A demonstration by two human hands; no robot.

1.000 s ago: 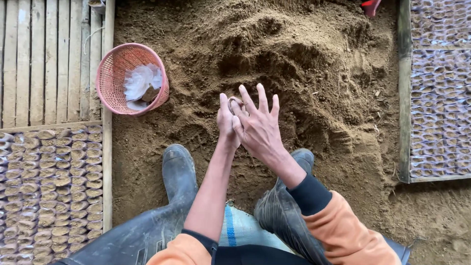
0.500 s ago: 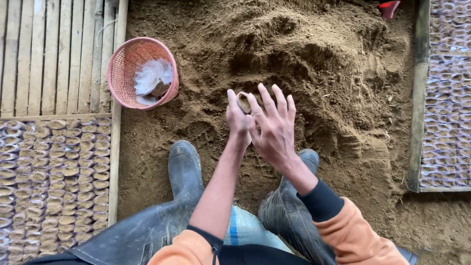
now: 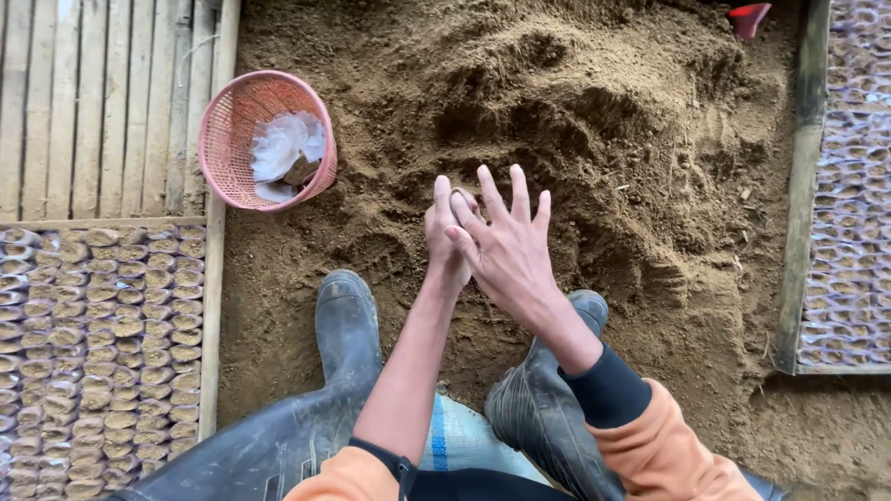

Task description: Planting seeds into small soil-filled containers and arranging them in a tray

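My left hand (image 3: 444, 243) is closed around a small soil-filled bag (image 3: 461, 198), whose top shows just above the fingers. My right hand (image 3: 506, 249) lies flat against it, fingers spread wide, pressing on the bag's side and top. Both hands hover over a big heap of brown soil (image 3: 594, 121). My arms wear orange sleeves with dark cuffs. My two dark rubber boots (image 3: 345, 325) rest on the soil below the hands.
A pink plastic basket (image 3: 232, 125) holding clear plastic bags sits at the soil's left edge. Rows of filled little bags (image 3: 102, 353) pack the lower left bed and the right bed (image 3: 854, 186). Bamboo slats (image 3: 83, 93) lie upper left. A red object (image 3: 748, 19) sticks out at the top.
The view has shifted slightly, so the basket sits further right in frame. My hands stay together on the bag, the right palm still pressed against it.
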